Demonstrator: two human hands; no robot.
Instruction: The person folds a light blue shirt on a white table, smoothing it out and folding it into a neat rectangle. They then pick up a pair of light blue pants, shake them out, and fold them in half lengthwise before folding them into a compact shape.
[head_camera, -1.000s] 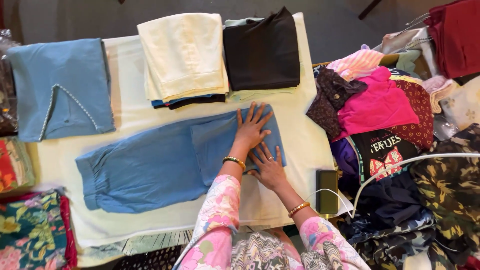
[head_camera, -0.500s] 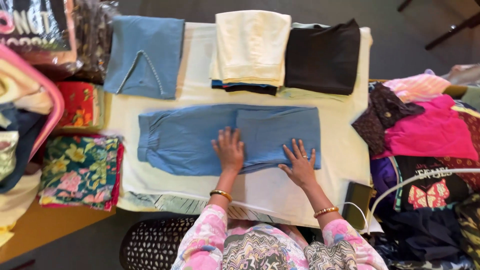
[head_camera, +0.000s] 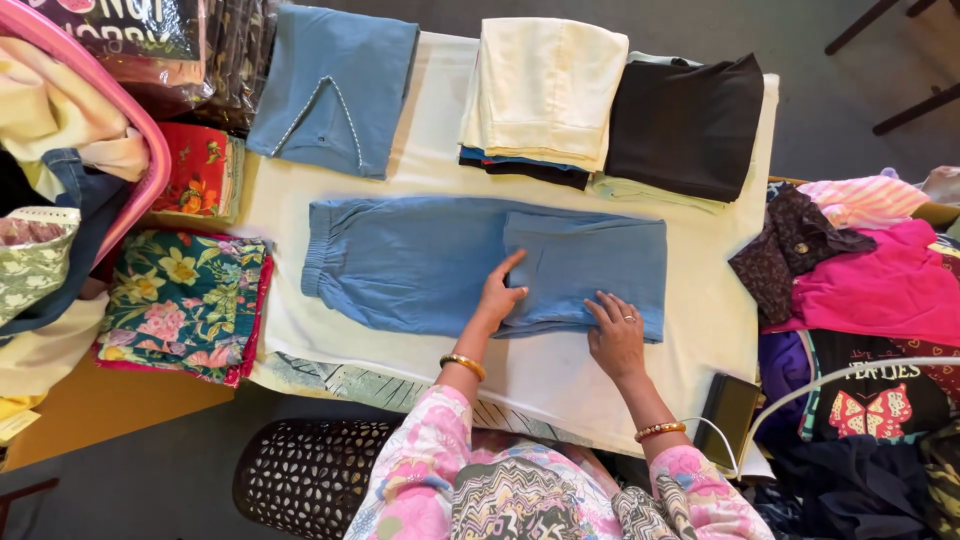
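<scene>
Head view: left hand (head_camera: 499, 297) and right hand (head_camera: 616, 335) press flat, grip open, on folded blue trousers (head_camera: 420, 260).

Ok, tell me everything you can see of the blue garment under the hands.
The blue garment looks like soft woven trousers with a gathered elastic waistband at its left end. It lies flat on the white cloth-covered table, its right end folded back over itself. The left hand and the right hand press on that fold.

Folded stacks (head_camera: 620, 110) beyond (bare sheet (head_camera: 440, 130) between)
</scene>
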